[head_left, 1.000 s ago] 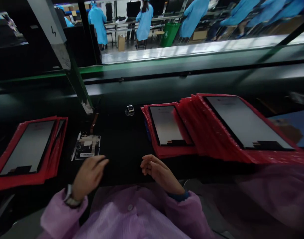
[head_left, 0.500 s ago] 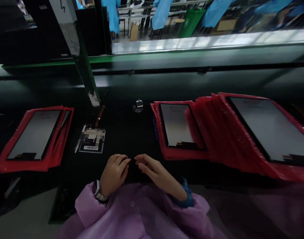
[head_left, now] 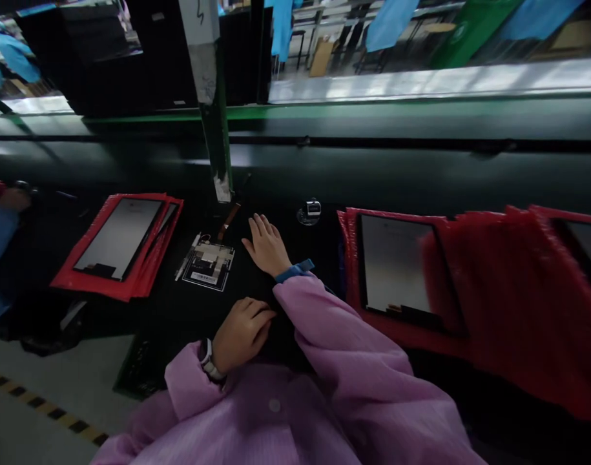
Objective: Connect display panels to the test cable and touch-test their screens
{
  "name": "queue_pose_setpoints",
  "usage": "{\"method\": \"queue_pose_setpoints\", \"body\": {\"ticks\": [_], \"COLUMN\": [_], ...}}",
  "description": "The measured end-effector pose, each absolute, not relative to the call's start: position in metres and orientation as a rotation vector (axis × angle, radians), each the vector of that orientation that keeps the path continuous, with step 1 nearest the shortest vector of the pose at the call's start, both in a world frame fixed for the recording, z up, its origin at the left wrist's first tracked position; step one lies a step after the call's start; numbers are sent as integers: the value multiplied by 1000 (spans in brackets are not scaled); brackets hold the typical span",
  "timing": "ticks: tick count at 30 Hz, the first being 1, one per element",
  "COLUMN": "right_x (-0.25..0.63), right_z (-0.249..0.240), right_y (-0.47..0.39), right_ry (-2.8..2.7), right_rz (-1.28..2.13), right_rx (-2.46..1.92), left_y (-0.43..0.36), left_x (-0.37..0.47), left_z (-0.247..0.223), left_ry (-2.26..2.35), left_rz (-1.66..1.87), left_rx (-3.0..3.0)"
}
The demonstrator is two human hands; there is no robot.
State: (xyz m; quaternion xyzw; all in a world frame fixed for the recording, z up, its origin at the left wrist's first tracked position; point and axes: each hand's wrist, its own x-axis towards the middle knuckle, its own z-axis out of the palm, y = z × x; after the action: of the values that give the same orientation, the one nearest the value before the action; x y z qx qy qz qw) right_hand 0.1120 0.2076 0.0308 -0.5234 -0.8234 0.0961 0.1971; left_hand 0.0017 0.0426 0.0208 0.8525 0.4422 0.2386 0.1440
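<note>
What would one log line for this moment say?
right hand: open, beside circuit board | left hand: curled, contents unclear | screens: on red wrapping, both sides

Striped tape (head_left: 47, 407) on grey floor (head_left: 89, 368)

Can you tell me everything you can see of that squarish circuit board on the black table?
The circuit board lies flat on the black table, a squarish panel with silvery, tan and dark patches and a white outline. Near its closest edge is a white label with barcode-like lines. A thin wire curls by its far left corner. A white stick lies along its left side and a brown strip ends by its far edge; contact is unclear. The right hand is beside it, apart.
</note>
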Motion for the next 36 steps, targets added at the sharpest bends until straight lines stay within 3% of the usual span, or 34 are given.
{"method": "queue_pose_setpoints", "body": {"ticks": [6,23,32,36], "right_x": [106,113,136,170], "right_z": [7,23,43,49], "right_y": [225,233,171,123], "right_ry": [-2296,-2231,-2336,-2172], "right_rz": [356,375,220,103], "right_rx": [-1362,-1315,-1285,-1496], "left_y": [43,62,69,71], "left_x": [3,-7,-13,-15], "left_z": [27,20,4,-3], "left_ry": [1317,1317,1268,1217], "left_rz": [647,671,751,829], "left_rx": [2403,2612,2649,2661]}}
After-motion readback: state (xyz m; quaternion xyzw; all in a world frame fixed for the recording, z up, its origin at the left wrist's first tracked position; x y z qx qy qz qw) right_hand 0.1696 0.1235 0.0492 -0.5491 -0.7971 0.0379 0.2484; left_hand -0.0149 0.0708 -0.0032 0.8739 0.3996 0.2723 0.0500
